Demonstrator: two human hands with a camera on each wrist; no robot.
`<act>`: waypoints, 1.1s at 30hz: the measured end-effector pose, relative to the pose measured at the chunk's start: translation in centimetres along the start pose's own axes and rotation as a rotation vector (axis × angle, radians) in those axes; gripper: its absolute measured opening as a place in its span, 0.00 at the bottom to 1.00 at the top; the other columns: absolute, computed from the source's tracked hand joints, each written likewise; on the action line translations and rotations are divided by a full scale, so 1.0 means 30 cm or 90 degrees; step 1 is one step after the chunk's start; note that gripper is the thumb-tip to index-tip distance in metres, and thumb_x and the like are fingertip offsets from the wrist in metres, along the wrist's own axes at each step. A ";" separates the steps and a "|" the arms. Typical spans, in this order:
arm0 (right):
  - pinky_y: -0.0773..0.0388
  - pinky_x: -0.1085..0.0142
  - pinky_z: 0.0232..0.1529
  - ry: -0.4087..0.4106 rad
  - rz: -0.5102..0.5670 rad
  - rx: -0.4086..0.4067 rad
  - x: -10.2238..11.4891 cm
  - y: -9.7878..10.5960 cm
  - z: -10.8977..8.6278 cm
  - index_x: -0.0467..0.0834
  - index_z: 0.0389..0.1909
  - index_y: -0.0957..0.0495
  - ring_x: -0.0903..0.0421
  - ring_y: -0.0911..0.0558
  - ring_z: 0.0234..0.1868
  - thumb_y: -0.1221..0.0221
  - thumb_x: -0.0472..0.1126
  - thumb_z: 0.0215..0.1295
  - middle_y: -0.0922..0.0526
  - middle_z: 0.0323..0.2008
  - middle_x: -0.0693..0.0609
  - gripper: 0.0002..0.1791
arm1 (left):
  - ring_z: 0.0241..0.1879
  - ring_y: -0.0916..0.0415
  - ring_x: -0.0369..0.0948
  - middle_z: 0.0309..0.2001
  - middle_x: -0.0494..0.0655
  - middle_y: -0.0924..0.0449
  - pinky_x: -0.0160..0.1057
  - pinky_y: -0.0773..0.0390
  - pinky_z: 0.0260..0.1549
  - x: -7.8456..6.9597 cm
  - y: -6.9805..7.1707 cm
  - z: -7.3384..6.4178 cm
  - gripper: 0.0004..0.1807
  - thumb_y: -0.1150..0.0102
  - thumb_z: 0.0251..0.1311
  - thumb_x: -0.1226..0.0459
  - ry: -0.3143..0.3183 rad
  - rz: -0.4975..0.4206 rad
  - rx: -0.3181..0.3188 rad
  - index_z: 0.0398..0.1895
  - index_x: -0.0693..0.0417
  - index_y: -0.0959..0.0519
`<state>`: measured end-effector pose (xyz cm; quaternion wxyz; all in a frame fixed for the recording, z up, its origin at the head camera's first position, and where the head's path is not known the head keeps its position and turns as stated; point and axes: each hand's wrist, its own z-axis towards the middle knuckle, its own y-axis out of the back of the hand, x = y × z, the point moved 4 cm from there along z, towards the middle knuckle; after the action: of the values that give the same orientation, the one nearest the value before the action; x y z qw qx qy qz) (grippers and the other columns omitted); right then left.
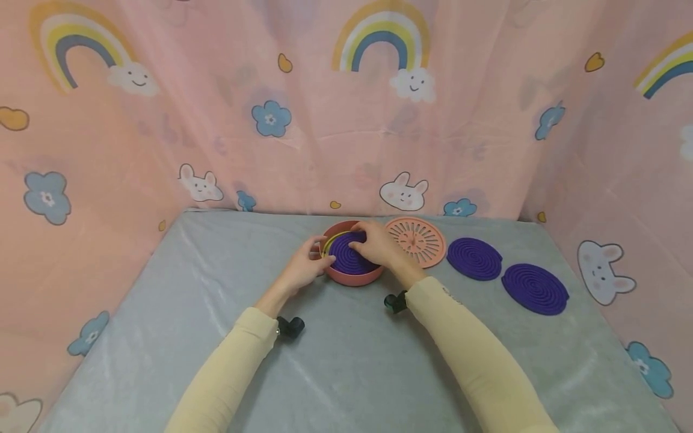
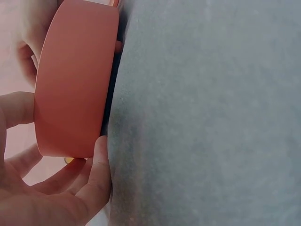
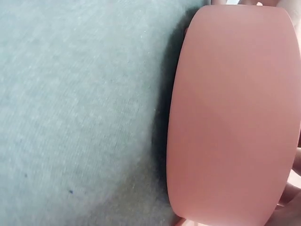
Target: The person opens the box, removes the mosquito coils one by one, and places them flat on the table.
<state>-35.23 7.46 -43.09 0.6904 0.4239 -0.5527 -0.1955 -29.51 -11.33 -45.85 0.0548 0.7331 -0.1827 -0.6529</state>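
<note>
Noting from the head view alone a purple, round, spiral-ridged disc (image 1: 349, 260) inside a coral-pink round bowl (image 1: 354, 280), overlapping a yellow curved rim (image 1: 331, 239). Recording from both wrist views the bowl's smooth outer wall; from the left wrist, also a fingertip low beside the base. Placing the bowl near the back edge of a grey cloth-covered table (image 1: 346, 361), just beside a coral-pink slotted disc (image 1: 414, 240), with two matching purple discs (image 1: 474, 258) toward the right edge. Observing broad cloth leftward and in front. Finding the left hand (image 1: 304, 264) partly closed, gripping the bowl wall, thumb at rim; the right hand (image 1: 381, 245) bent, pinching the spiral-ridged disc.
</note>
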 end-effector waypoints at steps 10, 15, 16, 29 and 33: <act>0.27 0.45 0.62 0.021 0.088 -0.020 -0.007 0.077 -0.019 0.38 0.59 0.21 0.40 0.24 0.60 0.35 0.37 0.67 0.23 0.58 0.38 0.20 | 0.66 0.29 0.53 0.68 0.59 0.34 0.45 0.17 0.51 -0.011 -0.008 -0.008 0.32 0.37 0.70 0.60 -0.002 -0.001 0.001 0.75 0.48 0.35; 0.24 0.48 0.60 -0.014 0.115 0.011 -0.034 0.116 -0.033 0.43 0.60 0.21 0.43 0.23 0.60 0.34 0.38 0.68 0.20 0.58 0.43 0.20 | 0.66 0.30 0.53 0.67 0.60 0.33 0.46 0.17 0.51 -0.009 -0.005 -0.007 0.32 0.37 0.70 0.61 -0.003 -0.012 0.001 0.75 0.49 0.36; 0.24 0.48 0.60 -0.025 0.119 0.019 -0.040 0.122 -0.037 0.44 0.60 0.21 0.43 0.23 0.60 0.34 0.39 0.68 0.20 0.58 0.44 0.20 | 0.66 0.30 0.53 0.67 0.60 0.33 0.45 0.17 0.51 -0.008 -0.004 -0.006 0.32 0.37 0.70 0.61 -0.003 -0.012 0.000 0.75 0.49 0.36; 0.19 0.45 0.49 -0.076 0.253 0.100 -0.083 0.163 -0.092 0.42 0.59 0.20 0.46 0.17 0.43 0.36 0.40 0.70 0.27 0.65 0.41 0.18 | 0.65 0.29 0.51 0.66 0.58 0.33 0.43 0.17 0.49 -0.002 -0.003 -0.002 0.32 0.37 0.69 0.61 -0.004 -0.006 -0.003 0.74 0.49 0.35; 0.19 0.49 0.52 -0.092 0.284 0.077 -0.102 0.180 -0.108 0.44 0.59 0.20 0.44 0.24 0.57 0.36 0.40 0.70 0.32 0.69 0.42 0.18 | 0.65 0.29 0.51 0.67 0.58 0.34 0.43 0.17 0.49 -0.002 -0.002 -0.003 0.32 0.37 0.69 0.60 -0.006 -0.002 -0.003 0.74 0.48 0.35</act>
<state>-34.24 13.97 -40.68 0.6482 0.3168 -0.6916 -0.0343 -29.40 -11.28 -45.79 0.0547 0.7302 -0.1798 -0.6569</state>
